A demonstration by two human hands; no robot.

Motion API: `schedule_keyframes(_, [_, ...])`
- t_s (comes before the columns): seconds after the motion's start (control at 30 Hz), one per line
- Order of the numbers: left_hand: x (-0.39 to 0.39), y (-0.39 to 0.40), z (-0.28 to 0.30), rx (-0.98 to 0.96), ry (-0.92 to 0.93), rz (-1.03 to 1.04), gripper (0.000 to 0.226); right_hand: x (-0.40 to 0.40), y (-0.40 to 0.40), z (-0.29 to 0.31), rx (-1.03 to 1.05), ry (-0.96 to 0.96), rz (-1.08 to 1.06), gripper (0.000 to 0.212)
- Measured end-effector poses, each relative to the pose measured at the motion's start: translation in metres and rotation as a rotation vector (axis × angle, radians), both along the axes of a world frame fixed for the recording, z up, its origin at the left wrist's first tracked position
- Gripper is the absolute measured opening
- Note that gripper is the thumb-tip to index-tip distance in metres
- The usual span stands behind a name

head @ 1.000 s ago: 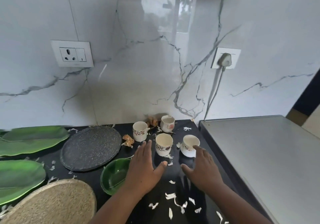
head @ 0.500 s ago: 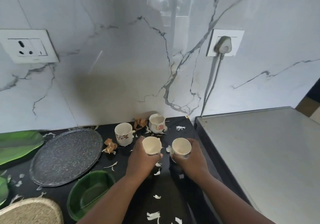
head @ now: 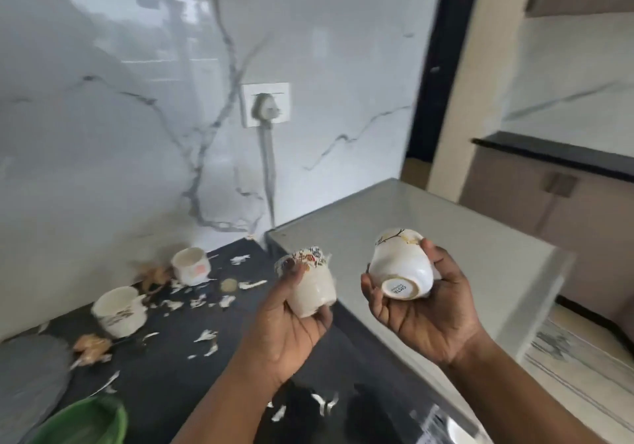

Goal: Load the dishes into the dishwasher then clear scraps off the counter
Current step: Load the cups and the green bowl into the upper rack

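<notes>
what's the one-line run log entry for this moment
left hand: holds white floral ceramic cup | right hand: holds tipped white ceramic cup | two cups on counter

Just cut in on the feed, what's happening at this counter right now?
A person is clearing cups. The left hand grips one patterned cup, the right hand grips another cup tipped so its base faces the camera; both are held up off the black counter. Two more cups stand on the counter near the marble wall, among scattered white and brown scraps. A green bowl and a grey plate sit at the left edge. No dishwasher is in view.
</notes>
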State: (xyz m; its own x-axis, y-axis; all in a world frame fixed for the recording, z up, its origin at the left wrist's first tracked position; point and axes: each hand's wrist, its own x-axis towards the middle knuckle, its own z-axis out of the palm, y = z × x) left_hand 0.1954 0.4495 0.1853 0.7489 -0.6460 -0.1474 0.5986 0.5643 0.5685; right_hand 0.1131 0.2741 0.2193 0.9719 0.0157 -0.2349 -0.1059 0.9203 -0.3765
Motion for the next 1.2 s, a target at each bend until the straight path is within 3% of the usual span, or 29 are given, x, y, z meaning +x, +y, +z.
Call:
schedule_keyframes(0.1, [-0.028,-0.045,0.008,-0.031,-0.022,-0.23,0.06,-0.059,-0.039,0.004,-0.035,-0.006,-0.134,0.056])
schedule_keyframes(0.23, [-0.065,-0.107,0.007,0.038,-0.076,-0.375,0.076,-0.125,-0.102,-0.011,-0.02,-0.007,-0.306,0.054])
schedule_keyframes(0.37, [-0.101,-0.176,-0.003,0.238,-0.165,-0.511,0.067,-0.18,-0.172,-0.044,-0.002,0.075,-0.498,0.056])
schedule_keyframes(0.5, [-0.14,-0.261,-0.032,0.491,-0.285,-0.609,0.067,-0.218,-0.232,-0.103,0.024,0.329,-0.637,0.049])
schedule_keyframes(0.6, [-0.172,-0.33,-0.074,0.647,-0.311,-0.63,0.05,-0.234,-0.271,-0.151,0.065,0.537,-0.587,0.041])
schedule_keyframes(0.7, [-0.185,-0.375,-0.137,0.936,-0.51,-0.596,0.042,-0.239,-0.296,-0.201,0.087,0.745,-0.469,0.039])
schedule_keyframes(0.8, [-0.176,-0.39,-0.183,1.191,-0.534,-0.547,0.032,-0.234,-0.311,-0.252,0.046,0.896,-0.329,0.035])
schedule_keyframes(0.93, [-0.15,-0.387,-0.231,1.557,-0.716,-0.437,0.049,-0.218,-0.316,-0.303,-0.087,1.036,-0.189,0.038])
schedule_keyframes(1.1, [-0.134,-0.399,-0.273,1.718,-1.019,-0.507,0.064,-0.183,-0.314,-0.331,-0.437,1.143,-0.069,0.042])
schedule_keyframes(1.2, [-0.123,-0.405,-0.291,1.845,-1.163,-0.523,0.073,-0.167,-0.316,-0.335,-0.874,1.106,0.044,0.05])
